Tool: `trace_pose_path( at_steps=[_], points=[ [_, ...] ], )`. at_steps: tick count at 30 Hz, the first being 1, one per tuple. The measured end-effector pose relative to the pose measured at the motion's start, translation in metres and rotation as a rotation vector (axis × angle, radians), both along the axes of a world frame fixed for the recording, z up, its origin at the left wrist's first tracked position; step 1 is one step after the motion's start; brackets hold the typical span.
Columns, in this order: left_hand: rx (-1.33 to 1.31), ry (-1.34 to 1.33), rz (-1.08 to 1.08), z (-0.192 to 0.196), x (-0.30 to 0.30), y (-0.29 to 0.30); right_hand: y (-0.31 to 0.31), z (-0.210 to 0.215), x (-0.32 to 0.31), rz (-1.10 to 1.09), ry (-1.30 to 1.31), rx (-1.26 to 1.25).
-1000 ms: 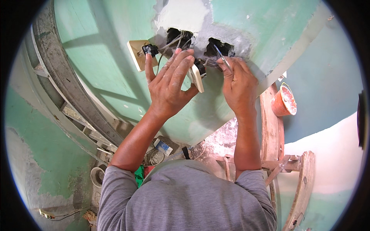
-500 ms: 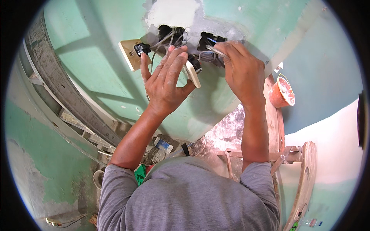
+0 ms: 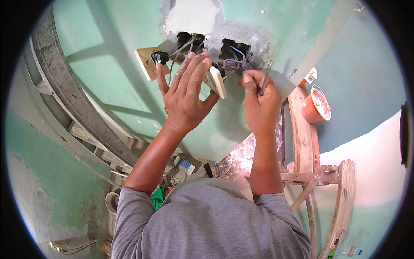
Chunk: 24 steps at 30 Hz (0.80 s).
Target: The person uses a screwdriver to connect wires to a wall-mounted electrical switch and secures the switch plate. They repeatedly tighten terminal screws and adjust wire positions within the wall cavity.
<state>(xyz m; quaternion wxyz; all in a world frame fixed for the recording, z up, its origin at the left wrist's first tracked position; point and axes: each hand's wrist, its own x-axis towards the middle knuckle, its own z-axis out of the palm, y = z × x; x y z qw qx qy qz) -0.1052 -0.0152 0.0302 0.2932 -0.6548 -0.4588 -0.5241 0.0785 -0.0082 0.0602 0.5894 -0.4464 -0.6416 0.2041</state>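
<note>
My left hand [image 3: 185,93] is raised against the green wall, its fingers long and nearly straight. Between its thumb and index finger stands a cream wall plate [image 3: 218,82], seen almost edge-on, with a black module behind it. The little finger touches the black module [image 3: 160,57] on the back of another cream wall plate [image 3: 145,64]. Grey wires lead from that module to the left wall box [image 3: 189,39]. My right hand [image 3: 262,101] is closed around a slim metal tool [image 3: 266,77], which points upward, below and right of the right wall box [image 3: 235,51]. Bent wires show in that box.
A wooden ladder-like frame [image 3: 343,203] stands at the right, with an orange bucket [image 3: 316,105] near its upper part. At the left a long grey frame with rungs [image 3: 82,99] curves past. Below lie a blue-and-white box [image 3: 184,165] and a green cloth or bag [image 3: 158,196].
My right hand has drawn back from the right wall box, downward, and the tool in it now points up. The box's wires show more. My left hand has barely moved.
</note>
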Motion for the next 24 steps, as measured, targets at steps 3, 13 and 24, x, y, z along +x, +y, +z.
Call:
trace_pose_path(
  at_steps=[3,13,24],
  points=[
    [-0.006,0.009,0.026,0.003,0.004,-0.004,0.0,-0.008,-0.011,0.123,0.176,-0.119],
    [0.032,0.091,0.061,-0.001,0.0,-0.003,0.003,-0.003,-0.006,0.597,0.846,-0.442],
    [0.068,0.072,0.06,-0.006,0.003,0.001,0.007,-0.004,0.001,0.653,0.802,-0.469]
  ],
)
